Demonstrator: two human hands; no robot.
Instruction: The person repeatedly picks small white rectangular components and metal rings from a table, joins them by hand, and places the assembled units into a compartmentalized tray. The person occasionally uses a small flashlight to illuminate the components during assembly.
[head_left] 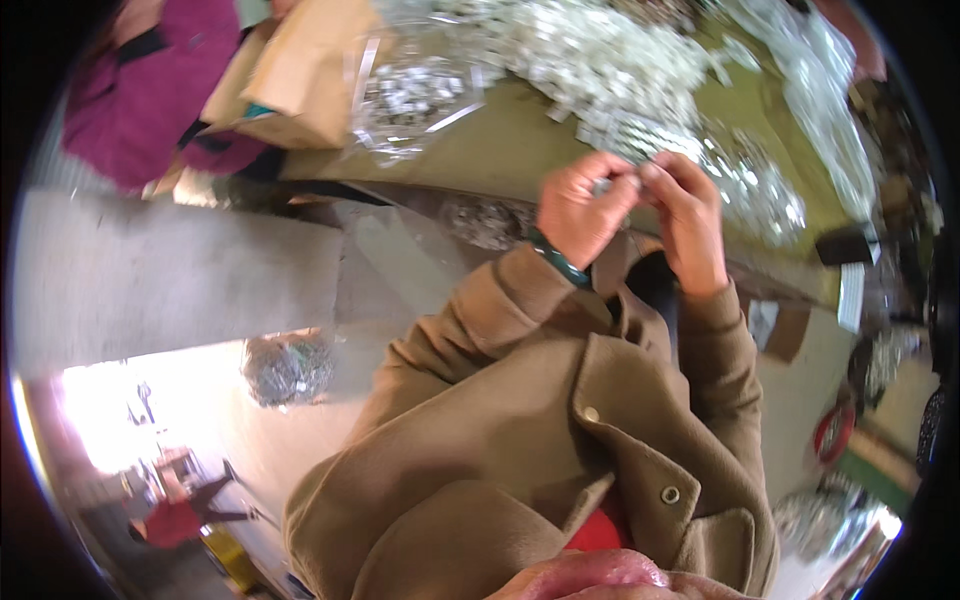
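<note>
Coat: a brown, thick-cloth coat with round snaps (480, 420) is filling the near view, its sleeves leading up to both hands
Left hand: the left hand (583, 208), wearing a dark green bracelet (560, 258), is pressing thumb and forefinger together, seemingly pinching the piece
Right hand: the right hand (688, 215) is meeting it tip to tip, thumb and forefinger pressing together, apparently on the same piece
Piece: a small pale grey piece (602, 186) is showing between the left thumb and fingers, near the table's edge; the fingers are hiding its shape
Step in hand: fine two-handed fingertip work on one part seems to be going on; the exact action is staying unclear
Next move: it is probably calling for a steady left pinch and small, careful right-finger adjustments
Table: an olive-green tabletop (500, 125) is carrying a loose heap of whitish translucent pieces (600, 60) beyond the hands and a shiny clear heap (755, 190) just to their right
Farther left: a clear plastic bag of small silvery pieces (415, 92) is lying beside a tan cardboard box (315, 75)
Beyond: a co-worker in maroon clothing (150, 90) is standing or sitting past the box
</note>
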